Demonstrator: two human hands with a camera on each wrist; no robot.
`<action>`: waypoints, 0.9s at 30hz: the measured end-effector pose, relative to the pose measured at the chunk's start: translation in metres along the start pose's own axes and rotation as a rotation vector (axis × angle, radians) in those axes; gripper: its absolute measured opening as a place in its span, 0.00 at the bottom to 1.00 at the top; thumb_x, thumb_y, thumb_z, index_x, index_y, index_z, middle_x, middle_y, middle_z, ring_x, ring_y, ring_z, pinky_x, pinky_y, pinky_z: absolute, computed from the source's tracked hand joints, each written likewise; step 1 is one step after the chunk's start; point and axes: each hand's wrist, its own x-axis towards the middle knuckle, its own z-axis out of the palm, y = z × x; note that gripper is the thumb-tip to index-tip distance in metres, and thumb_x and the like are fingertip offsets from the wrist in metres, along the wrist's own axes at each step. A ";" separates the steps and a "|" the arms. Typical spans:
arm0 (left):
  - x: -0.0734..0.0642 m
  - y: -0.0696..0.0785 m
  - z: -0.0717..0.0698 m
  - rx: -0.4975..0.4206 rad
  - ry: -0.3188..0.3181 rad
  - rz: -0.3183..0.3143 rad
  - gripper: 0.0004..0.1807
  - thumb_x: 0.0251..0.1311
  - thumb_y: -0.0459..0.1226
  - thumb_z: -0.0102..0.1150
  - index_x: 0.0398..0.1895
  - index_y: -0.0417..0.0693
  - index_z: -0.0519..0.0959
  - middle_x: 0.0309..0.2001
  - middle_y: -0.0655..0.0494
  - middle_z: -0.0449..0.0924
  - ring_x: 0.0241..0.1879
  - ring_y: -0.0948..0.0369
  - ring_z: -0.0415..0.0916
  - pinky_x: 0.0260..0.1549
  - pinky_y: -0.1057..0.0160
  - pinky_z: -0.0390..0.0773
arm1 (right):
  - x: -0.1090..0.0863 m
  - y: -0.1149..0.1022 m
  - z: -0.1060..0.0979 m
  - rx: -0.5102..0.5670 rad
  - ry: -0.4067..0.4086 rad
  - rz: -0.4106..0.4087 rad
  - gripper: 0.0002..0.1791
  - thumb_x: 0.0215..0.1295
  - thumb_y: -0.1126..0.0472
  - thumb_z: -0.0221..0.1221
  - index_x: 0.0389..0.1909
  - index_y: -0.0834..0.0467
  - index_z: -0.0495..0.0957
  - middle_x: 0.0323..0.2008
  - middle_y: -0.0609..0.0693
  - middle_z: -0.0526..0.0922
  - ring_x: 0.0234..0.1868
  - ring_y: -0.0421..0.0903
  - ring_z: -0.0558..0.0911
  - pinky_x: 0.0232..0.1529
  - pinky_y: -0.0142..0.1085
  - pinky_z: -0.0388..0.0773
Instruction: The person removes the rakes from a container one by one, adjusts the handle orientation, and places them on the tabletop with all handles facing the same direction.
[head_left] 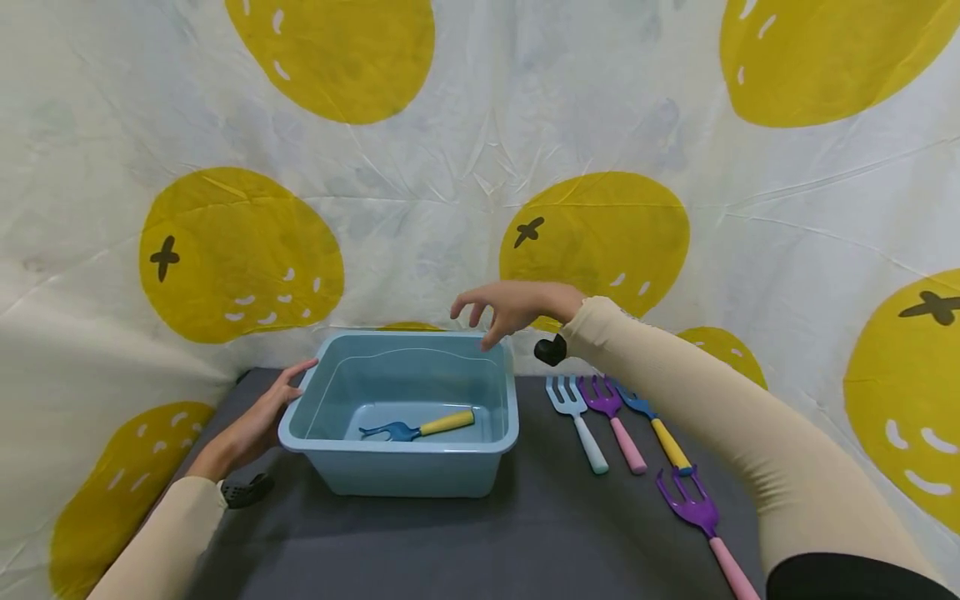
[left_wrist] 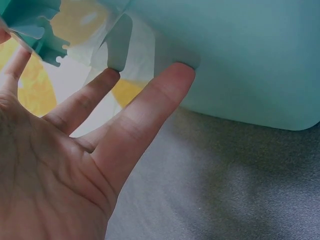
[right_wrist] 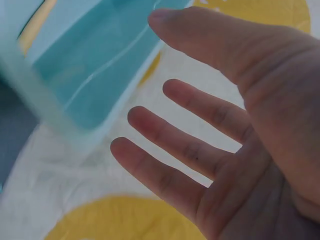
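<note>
A light blue plastic basin (head_left: 397, 471) stands on the dark grey tabletop. Inside it lies a small hand fork (head_left: 420, 427) with blue tines and a yellow handle. My left hand (head_left: 258, 425) is at the basin's left side. In the left wrist view, the thumb and a fingertip touch the outer wall (left_wrist: 240, 75), digits fairly straight. Above the basin's back right corner hovers my right hand (head_left: 510, 307), fingers spread and loosely bent, holding nothing. The right wrist view shows the basin's inner wall (right_wrist: 110, 55) beyond the fingertips.
Right of the basin lie several hand forks: a light blue one (head_left: 588, 442), a purple one with a pink handle (head_left: 626, 446), a blue one with a yellow handle (head_left: 667, 442), and another purple one (head_left: 697, 508) nearer. A white curtain (head_left: 420, 250) with yellow fruit hangs behind.
</note>
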 end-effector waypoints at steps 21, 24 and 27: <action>0.000 -0.004 -0.004 -0.030 -0.010 0.039 0.35 0.76 0.51 0.41 0.82 0.73 0.44 0.80 0.44 0.40 0.68 0.32 0.60 0.50 0.42 0.79 | 0.132 -0.021 0.082 0.022 -0.322 0.016 0.36 0.66 0.58 0.69 0.73 0.43 0.67 0.64 0.57 0.76 0.56 0.46 0.78 0.48 0.47 0.83; 0.000 -0.006 -0.005 -0.034 -0.011 0.055 0.34 0.77 0.50 0.40 0.82 0.73 0.44 0.80 0.44 0.41 0.67 0.32 0.60 0.52 0.42 0.78 | 0.141 -0.021 0.091 -0.038 -0.363 0.068 0.36 0.64 0.57 0.71 0.71 0.38 0.69 0.59 0.52 0.79 0.54 0.46 0.78 0.49 0.46 0.81; 0.000 -0.006 -0.005 -0.043 -0.012 0.050 0.34 0.77 0.50 0.40 0.82 0.73 0.45 0.79 0.44 0.42 0.67 0.33 0.61 0.53 0.42 0.78 | 0.147 -0.020 0.100 -0.128 -0.385 0.111 0.34 0.62 0.54 0.72 0.68 0.35 0.71 0.52 0.46 0.81 0.50 0.45 0.80 0.48 0.44 0.79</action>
